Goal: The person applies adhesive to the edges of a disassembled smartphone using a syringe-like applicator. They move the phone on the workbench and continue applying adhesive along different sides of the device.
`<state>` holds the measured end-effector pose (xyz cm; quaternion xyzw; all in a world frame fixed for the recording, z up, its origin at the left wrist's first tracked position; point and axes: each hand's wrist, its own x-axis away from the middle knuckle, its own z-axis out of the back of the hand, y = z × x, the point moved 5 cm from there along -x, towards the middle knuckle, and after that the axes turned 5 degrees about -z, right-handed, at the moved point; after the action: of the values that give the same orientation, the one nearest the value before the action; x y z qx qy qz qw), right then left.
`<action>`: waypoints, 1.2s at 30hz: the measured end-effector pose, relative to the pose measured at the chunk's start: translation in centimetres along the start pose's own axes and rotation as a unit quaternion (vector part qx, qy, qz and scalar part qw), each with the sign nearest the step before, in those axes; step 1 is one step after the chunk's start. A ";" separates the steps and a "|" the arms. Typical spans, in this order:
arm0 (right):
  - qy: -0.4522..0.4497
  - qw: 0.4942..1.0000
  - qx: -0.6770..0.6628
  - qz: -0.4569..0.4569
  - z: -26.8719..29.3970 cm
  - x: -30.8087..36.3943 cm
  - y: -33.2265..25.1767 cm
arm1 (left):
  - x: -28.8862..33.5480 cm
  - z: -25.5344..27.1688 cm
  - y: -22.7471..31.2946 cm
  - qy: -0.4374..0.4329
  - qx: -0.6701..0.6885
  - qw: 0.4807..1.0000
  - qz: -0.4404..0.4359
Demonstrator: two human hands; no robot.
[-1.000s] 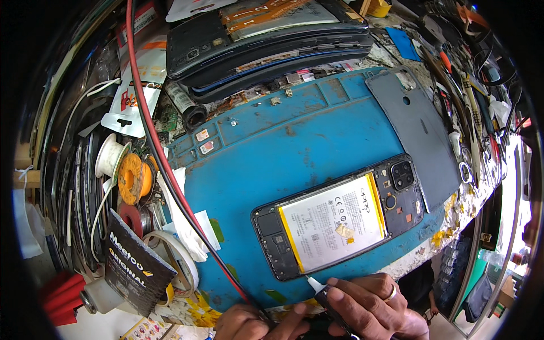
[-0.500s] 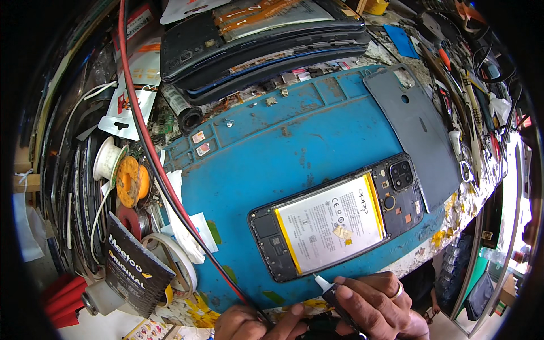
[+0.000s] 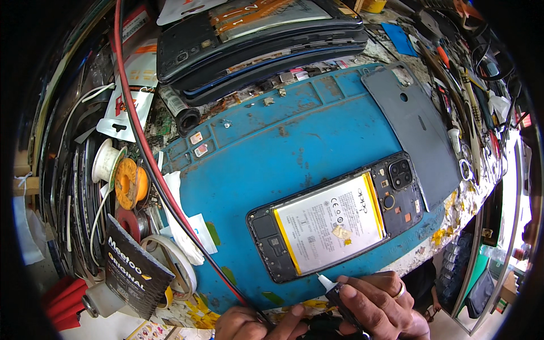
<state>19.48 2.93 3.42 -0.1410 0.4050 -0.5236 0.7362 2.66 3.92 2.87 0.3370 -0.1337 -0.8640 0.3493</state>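
A phone (image 3: 263, 224) with its back off lies tilted on the blue work mat (image 3: 243, 170), its white battery (image 3: 317, 226) with yellow edges exposed. My right hand (image 3: 379, 306), a ring on one finger, is closed around a dark glue tube (image 3: 344, 306) with a white nozzle. The nozzle's thin tip is at the phone's near lower edge; whether it touches I cannot tell. At the bottom edge, my left hand (image 3: 249, 324) has curled fingers, the index reaching toward the tube. What it holds, if anything, is hidden. A red and black cable (image 3: 187, 218) runs down to it.
A grey phone back cover (image 3: 422, 136) lies on the mat's right side. Stacked phones (image 3: 260, 56) stand behind. Solder spools (image 3: 130, 184), a tape roll (image 3: 173, 266) and a black pouch (image 3: 133, 272) crowd the left. Tools (image 3: 467, 96) line the far right.
The glue tube's nozzle has shifted slightly right along the phone's near edge, with my right hand. My left hand stays almost still.
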 end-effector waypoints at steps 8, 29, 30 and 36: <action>0.018 1.000 0.010 0.009 0.0 0.1 0.1 | -0.6 -0.2 0.1 0.056 0.009 0.998 -0.013; -0.005 1.000 -0.003 -0.010 0.4 0.3 0.3 | -0.7 -0.5 0.2 0.054 -0.004 0.998 -0.017; -0.002 1.000 -0.003 -0.013 0.4 0.3 0.3 | -0.8 -0.5 0.2 0.048 -0.007 0.999 -0.015; 0.006 0.999 0.015 -0.034 0.8 0.3 0.4 | -0.9 -0.5 0.2 0.038 -0.010 0.999 -0.018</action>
<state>20.39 2.69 3.53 -0.1398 0.3966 -0.5552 0.7176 3.55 4.39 3.07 0.3682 -0.1059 -0.8580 0.3422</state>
